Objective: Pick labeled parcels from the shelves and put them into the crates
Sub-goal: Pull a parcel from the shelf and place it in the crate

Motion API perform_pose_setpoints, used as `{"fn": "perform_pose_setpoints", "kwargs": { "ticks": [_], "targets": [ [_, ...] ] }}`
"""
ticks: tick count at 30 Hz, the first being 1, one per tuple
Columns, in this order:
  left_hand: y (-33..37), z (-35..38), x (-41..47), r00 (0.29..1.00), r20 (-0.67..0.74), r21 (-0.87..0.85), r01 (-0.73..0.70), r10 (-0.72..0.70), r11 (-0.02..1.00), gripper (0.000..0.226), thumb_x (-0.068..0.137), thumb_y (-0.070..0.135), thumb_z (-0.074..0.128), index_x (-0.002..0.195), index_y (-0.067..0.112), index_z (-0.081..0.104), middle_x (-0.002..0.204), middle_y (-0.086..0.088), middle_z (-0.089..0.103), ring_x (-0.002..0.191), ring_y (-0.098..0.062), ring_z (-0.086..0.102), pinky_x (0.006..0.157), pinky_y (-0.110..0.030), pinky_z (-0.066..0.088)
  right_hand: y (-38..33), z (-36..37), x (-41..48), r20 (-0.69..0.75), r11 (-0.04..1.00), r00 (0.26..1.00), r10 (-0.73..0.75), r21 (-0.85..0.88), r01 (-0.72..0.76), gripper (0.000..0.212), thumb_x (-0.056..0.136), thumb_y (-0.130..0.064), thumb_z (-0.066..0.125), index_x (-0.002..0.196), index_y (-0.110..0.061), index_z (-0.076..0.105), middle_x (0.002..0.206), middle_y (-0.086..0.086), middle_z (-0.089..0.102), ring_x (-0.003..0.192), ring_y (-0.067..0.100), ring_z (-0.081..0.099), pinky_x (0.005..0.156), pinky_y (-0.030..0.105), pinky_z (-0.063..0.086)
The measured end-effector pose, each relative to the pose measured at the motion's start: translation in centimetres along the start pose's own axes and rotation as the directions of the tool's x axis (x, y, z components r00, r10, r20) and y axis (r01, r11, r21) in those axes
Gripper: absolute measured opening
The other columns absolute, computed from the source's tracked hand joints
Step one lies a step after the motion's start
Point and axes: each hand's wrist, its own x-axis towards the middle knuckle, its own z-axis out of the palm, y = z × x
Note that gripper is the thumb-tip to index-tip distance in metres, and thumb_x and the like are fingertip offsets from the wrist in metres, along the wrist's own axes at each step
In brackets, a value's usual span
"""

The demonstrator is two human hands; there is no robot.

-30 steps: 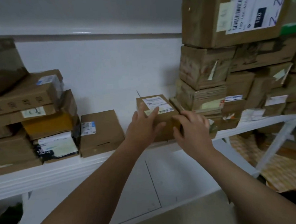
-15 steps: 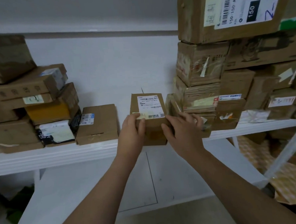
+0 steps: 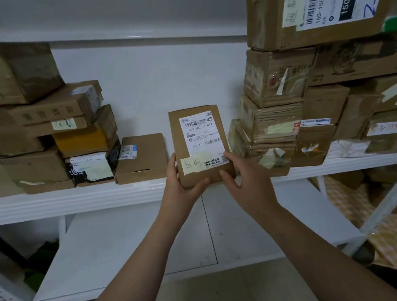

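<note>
The left hand (image 3: 180,188) and right hand (image 3: 245,180) grasp the bottom corners of a labeled box (image 3: 199,145), holding it tilted up above the front edge of the white shelf (image 3: 80,200). Behind, stacked boxes (image 3: 283,113) flank it on both sides.

This is a parcel storeroom, of the sort a courier depot or pickup point keeps: a white metal shelf (image 3: 80,202) runs left to right along a plain white wall (image 3: 166,78), loaded with a left stack (image 3: 41,117) and a taller right stack (image 3: 274,77) of taped brown cardboard boxes. Nearly every box carries a printed shipping label with barcodes (the small parcel (image 3: 199,148) in the middle shows one plainly, a handwritten yellow note (image 3: 191,165) stuck below it), and the big box (image 3: 269,20) at top right has one marked 150.
</note>
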Motion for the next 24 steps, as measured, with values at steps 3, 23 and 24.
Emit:
{"fn": "perform_pose_setpoints", "kwargs": {
  "ticks": [3,23,24],
  "targets": [
    [-0.2,-1.3,-0.8,0.999,-0.019,-0.015,-0.038,0.038,0.999,0.087,0.076,0.007,0.077,0.138,0.038,0.025,0.122,0.030,0.046,0.113,0.012,0.049,0.080,-0.010,0.049,-1.3,0.3,-1.0,0.054,0.941,0.991,0.121,0.311,-0.132,0.058,0.087,-0.016,0.068,0.137,-0.029,0.041,0.123,-0.014,0.056,0.112,0.005,0.056,0.090,0.026,0.051],
    [-0.7,-11.0,-6.0,0.918,0.394,-0.144,0.101,-0.036,0.984,0.092,0.062,0.041,0.076,0.134,0.056,0.021,0.138,0.010,0.044,0.125,-0.008,0.045,0.093,-0.031,0.051,-9.3,2.1,-8.9,0.164,0.679,0.929,0.331,0.642,-0.356,0.088,0.077,0.008,0.069,0.128,-0.050,0.026,0.130,-0.026,0.038,0.116,-0.013,0.045,0.082,0.015,0.050],
    [-0.7,-11.0,-6.4,0.912,0.409,-0.151,0.106,-0.035,0.983,0.094,0.061,0.040,0.076,0.135,0.058,0.020,0.139,0.009,0.044,0.125,-0.008,0.045,0.095,-0.034,0.050,-9.6,1.8,-9.5,0.158,0.685,0.925,0.345,0.631,-0.364,0.088,0.078,0.007,0.070,0.129,-0.050,0.027,0.131,-0.026,0.039,0.119,-0.009,0.044,0.083,0.017,0.051]
  ]
}}
